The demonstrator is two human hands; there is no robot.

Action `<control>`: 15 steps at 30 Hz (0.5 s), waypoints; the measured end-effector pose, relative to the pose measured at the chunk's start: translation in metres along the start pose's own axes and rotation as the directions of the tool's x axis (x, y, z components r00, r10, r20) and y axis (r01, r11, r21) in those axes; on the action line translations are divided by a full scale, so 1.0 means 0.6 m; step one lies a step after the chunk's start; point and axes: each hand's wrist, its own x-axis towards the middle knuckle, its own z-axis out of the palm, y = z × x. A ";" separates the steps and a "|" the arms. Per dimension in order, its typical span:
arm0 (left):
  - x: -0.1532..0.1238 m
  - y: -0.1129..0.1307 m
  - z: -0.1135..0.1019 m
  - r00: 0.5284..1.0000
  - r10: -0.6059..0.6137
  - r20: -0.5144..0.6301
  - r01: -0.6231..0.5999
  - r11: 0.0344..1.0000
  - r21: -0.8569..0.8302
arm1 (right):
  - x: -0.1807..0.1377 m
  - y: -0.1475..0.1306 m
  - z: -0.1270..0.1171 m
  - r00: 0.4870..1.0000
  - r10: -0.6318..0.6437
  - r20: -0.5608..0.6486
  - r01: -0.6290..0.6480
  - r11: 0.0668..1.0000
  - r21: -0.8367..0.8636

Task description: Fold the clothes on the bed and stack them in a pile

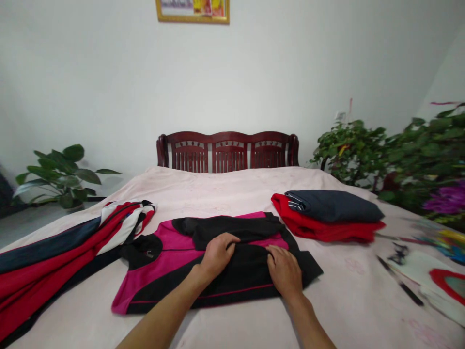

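Head view. Black-and-magenta jacket [236,283] lies flat on the near half of the pink-covered bed [225,191], about midway between its left and right edges, collar [140,254] toward the left edge. My left hand [218,256] rests on its middle, fingers curled together, thumb apart from them; my right hand [286,272] presses nearer the right end, fingers close together. Cannot tell whether either pinches cloth.

Handling, judged: light, soft, limp; knit-like surface, little slip, not fragile. Loose layers likely to ruck if pushed from one point. Best hold: collar end and opposite end, one hand each, thumb beneath all layers.

Nearby: folded navy garment [337,206] atop folded red garment [327,233], toward the bed's right edge; red, navy and white garment [72,260] toward its left.
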 end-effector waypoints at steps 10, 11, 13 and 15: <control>0.162 0.065 0.135 0.969 -0.137 0.204 0.101 0.979 0.179 | 0.000 -0.006 -0.004 1.000 0.026 0.002 -0.026 0.999 0.025; 0.168 0.065 0.144 0.964 -0.169 0.206 0.134 0.976 0.172 | 0.000 -0.007 -0.004 1.000 0.030 0.002 -0.030 0.999 0.029; 0.179 0.059 0.156 0.953 -0.226 0.202 0.206 0.972 0.117 | 0.000 -0.008 -0.005 0.999 0.038 0.002 -0.038 0.999 0.035; 0.190 0.046 0.158 0.940 -0.286 0.185 0.290 0.957 0.004 | 0.001 -0.009 -0.006 0.999 0.043 0.003 -0.043 0.998 0.038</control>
